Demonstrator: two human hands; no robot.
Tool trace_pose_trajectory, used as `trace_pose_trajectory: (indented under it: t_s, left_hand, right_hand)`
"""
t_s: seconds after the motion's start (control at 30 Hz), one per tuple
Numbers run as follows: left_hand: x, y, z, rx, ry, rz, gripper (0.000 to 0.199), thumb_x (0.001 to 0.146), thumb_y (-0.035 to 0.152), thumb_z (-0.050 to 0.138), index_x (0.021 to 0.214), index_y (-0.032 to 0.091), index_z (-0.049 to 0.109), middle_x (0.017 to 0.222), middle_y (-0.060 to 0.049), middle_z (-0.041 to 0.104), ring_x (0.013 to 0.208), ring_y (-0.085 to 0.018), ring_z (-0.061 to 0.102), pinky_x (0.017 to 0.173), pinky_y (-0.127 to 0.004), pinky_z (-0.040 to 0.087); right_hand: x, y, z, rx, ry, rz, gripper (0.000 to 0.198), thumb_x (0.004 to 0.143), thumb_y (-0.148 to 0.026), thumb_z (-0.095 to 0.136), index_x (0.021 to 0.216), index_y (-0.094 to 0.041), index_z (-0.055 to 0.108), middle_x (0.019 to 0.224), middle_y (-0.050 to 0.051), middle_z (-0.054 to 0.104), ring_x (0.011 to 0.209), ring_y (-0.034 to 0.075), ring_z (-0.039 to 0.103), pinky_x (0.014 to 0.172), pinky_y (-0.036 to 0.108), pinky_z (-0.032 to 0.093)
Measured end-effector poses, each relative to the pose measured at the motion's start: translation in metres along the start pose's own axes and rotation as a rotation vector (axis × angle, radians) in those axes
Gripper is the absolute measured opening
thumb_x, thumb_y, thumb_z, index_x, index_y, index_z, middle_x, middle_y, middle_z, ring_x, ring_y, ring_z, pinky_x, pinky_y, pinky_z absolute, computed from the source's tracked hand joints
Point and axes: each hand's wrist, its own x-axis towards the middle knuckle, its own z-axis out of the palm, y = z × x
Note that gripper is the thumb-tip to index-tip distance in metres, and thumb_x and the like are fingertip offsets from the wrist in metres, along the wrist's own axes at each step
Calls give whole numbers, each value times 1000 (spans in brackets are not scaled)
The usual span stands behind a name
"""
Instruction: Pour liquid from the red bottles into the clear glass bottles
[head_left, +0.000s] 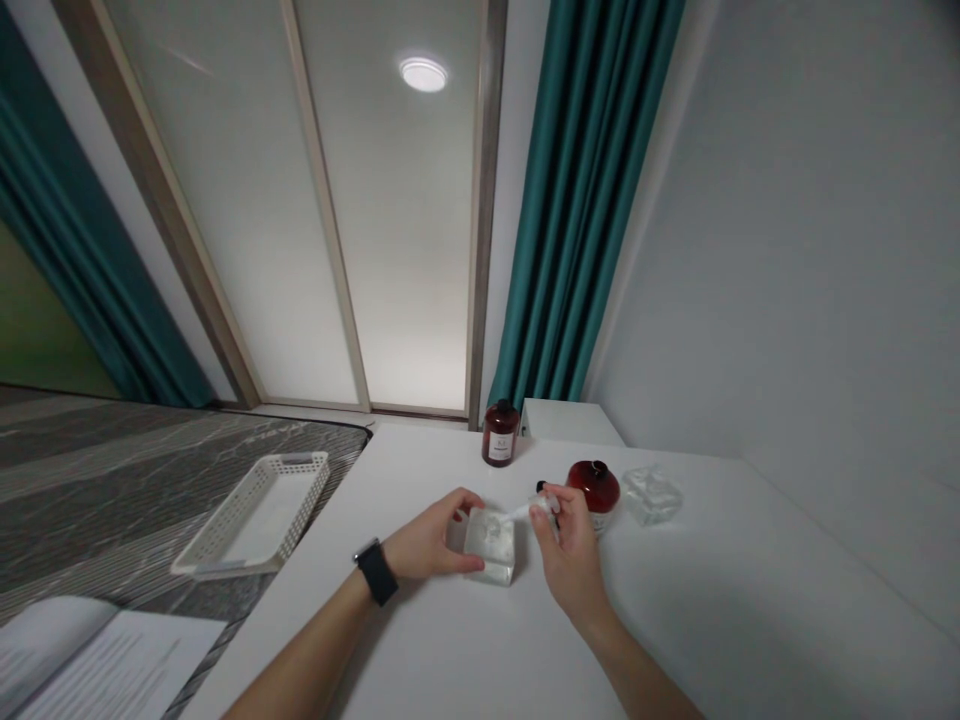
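Note:
My left hand [439,540], with a dark watch on its wrist, has its thumb and fingers around the left side of a square clear glass container [491,570] on the white table. A small whitish tube [541,506] with a narrow tip is pinched in the fingers of my right hand [568,555]. Its tip points left, over the top of the glass container; whether they touch I cannot tell. Just behind my right hand stands a dark red round bottle [594,486], partly hidden by the fingers. A small black piece [541,486] shows beside the tube.
Further back on the table [675,620] stands a brown bottle [500,435] with a white label. A second clear glass piece [651,495] is right of the red bottle. To the left are a white perforated basket [281,550] and an open book [127,660].

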Motion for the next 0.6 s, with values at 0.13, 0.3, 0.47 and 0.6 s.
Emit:
trace_pose_trajectory:
  t_s: [0.13, 0.3, 0.47, 0.6]
  left_hand:
    - [0, 0, 0, 7, 8, 7, 59, 65, 26, 84, 115, 19, 53, 114, -6, 63, 105, -25, 57, 95, -40, 45]
    - [0, -3, 0, -3, 2, 6, 60, 65, 29, 84, 116, 20, 54, 116, -7, 62, 106, -25, 57, 95, -40, 45]
    - [0, -3, -1, -12, 0, -4, 62, 64, 26, 84, 117, 19, 53, 117, -7, 61, 105, -25, 56, 95, -39, 44]
    - [0, -2, 0, -7, -2, -5, 62, 63, 26, 83, 116, 20, 53, 117, -6, 61, 105, -25, 56, 94, -39, 44]
  right_hand:
    - [0, -2, -2, 12, 15, 3, 27, 92, -40, 59, 111, -23, 53, 103, 6, 60, 94, 22, 59, 87, 40, 49]
    - [2, -3, -3, 39, 48, -7, 26, 90, -40, 61, 107, -24, 50, 99, 5, 59, 93, 21, 59, 85, 39, 48]
    - [3, -4, -5, 13, 49, -52, 20, 89, -35, 63, 99, -24, 50, 93, 3, 60, 88, 20, 60, 83, 37, 49]
    - [3, -6, -9, -39, 13, -111, 16, 87, -32, 65, 92, -23, 52, 93, 4, 61, 89, 21, 61, 83, 37, 48]
